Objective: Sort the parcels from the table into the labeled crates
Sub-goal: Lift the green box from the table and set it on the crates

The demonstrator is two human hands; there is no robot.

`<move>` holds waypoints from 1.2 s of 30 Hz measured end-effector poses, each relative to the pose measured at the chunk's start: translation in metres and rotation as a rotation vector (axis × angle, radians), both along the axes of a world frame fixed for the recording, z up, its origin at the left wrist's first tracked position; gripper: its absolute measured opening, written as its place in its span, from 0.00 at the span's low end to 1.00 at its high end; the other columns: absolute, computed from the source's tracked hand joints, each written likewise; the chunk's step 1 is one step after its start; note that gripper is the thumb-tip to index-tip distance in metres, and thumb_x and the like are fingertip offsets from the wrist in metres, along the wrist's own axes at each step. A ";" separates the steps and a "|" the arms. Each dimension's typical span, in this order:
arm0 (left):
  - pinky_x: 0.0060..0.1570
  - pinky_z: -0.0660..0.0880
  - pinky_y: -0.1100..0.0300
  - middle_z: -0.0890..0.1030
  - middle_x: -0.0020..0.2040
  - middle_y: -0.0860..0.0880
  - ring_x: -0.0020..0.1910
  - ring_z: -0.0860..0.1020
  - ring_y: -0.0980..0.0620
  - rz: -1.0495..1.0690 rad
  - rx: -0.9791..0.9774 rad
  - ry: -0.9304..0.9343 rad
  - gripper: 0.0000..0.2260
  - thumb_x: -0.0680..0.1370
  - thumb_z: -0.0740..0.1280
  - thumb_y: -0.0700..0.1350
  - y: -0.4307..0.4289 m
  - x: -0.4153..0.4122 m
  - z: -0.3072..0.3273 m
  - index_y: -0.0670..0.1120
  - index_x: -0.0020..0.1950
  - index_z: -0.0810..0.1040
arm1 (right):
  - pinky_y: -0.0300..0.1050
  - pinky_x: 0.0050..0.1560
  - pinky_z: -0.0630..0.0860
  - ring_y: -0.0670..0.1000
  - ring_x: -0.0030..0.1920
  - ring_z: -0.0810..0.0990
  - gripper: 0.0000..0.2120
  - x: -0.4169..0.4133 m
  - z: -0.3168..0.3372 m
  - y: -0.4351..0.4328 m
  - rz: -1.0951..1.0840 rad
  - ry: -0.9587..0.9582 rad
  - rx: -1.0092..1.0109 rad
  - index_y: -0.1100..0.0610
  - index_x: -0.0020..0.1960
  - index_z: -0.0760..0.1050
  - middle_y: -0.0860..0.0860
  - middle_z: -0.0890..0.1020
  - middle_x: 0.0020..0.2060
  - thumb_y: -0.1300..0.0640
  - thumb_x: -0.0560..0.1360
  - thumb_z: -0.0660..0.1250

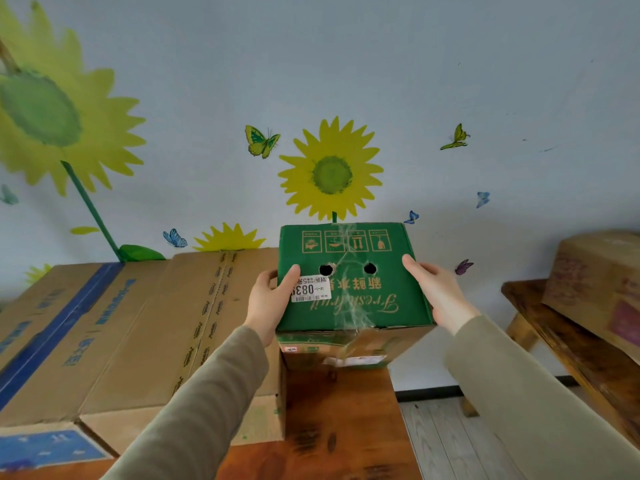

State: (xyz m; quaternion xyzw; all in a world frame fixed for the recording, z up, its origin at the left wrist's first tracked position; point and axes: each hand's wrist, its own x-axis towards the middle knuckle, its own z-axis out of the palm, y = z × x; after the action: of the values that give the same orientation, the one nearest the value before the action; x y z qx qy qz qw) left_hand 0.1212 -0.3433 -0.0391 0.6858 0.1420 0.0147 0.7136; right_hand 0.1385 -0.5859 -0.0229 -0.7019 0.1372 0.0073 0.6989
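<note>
Green fruit carton [349, 282] was held between both hands at the far end of the wooden table [332, 427], top face tipped toward the camera. Couldn't tell if its base rested on the table or was just clear of it.

Left hand [268, 299] gripped the left side, thumb over the top face beside the white barcode label [311, 289], fingers hidden behind the side. Right hand [436, 296] clamped the right side, thumb along the top edge, fingers also hidden. Both hands spread wide, 1 per side.

Handling, as a judgement: corrugated board, stiff enough to take side pressure. The near lower edge looked crumpled and the clear tape [349, 306] down the middle was wrinkled, so a hard squeeze there may buckle it. Print reads fresh fruit and the top row has handling icons, so contents may be fragile and fairly heavy. Keep it level. The printed face may be smooth and slippery. Best hold is on 2 opposite sides low down or under the base, not the 2 vent holes [326, 269].

Big brown flat cartons [138, 323] lay on the table just left of it. Another brown carton [595, 282] sat on a wooden bench [571, 344] at right, well apart. No labeled crate in view, so the drop target was unknown.
</note>
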 end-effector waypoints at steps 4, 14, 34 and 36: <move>0.33 0.78 0.60 0.81 0.52 0.49 0.44 0.81 0.52 -0.047 -0.149 0.051 0.25 0.77 0.66 0.54 0.002 -0.004 -0.006 0.49 0.72 0.64 | 0.51 0.51 0.78 0.53 0.50 0.83 0.19 -0.005 -0.012 -0.010 0.176 0.169 0.045 0.50 0.57 0.77 0.52 0.84 0.50 0.38 0.75 0.62; 0.35 0.75 0.57 0.80 0.50 0.44 0.43 0.80 0.50 -0.008 -0.151 0.111 0.22 0.76 0.68 0.53 -0.006 -0.005 -0.005 0.41 0.62 0.67 | 0.54 0.71 0.61 0.52 0.66 0.72 0.32 -0.020 -0.035 -0.003 0.005 0.018 0.216 0.52 0.67 0.71 0.51 0.77 0.63 0.38 0.69 0.69; 0.42 0.75 0.63 0.81 0.49 0.50 0.46 0.81 0.54 -0.165 0.126 -0.032 0.19 0.74 0.68 0.57 -0.015 -0.077 -0.004 0.47 0.58 0.73 | 0.41 0.54 0.63 0.43 0.53 0.74 0.26 -0.087 -0.031 -0.007 -0.002 -0.122 0.045 0.53 0.66 0.70 0.46 0.77 0.57 0.40 0.74 0.64; 0.40 0.75 0.63 0.81 0.48 0.50 0.44 0.81 0.54 -0.164 0.137 -0.033 0.18 0.74 0.67 0.58 -0.012 -0.086 -0.001 0.47 0.57 0.73 | 0.43 0.58 0.61 0.47 0.61 0.70 0.29 -0.097 -0.027 -0.006 -0.004 -0.100 0.030 0.52 0.68 0.67 0.46 0.74 0.63 0.38 0.73 0.63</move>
State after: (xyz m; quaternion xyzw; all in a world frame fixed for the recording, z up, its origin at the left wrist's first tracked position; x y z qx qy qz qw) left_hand 0.0348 -0.3557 -0.0398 0.7420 0.0723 -0.0225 0.6661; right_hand 0.0412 -0.5914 -0.0500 -0.6906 0.1034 -0.0269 0.7153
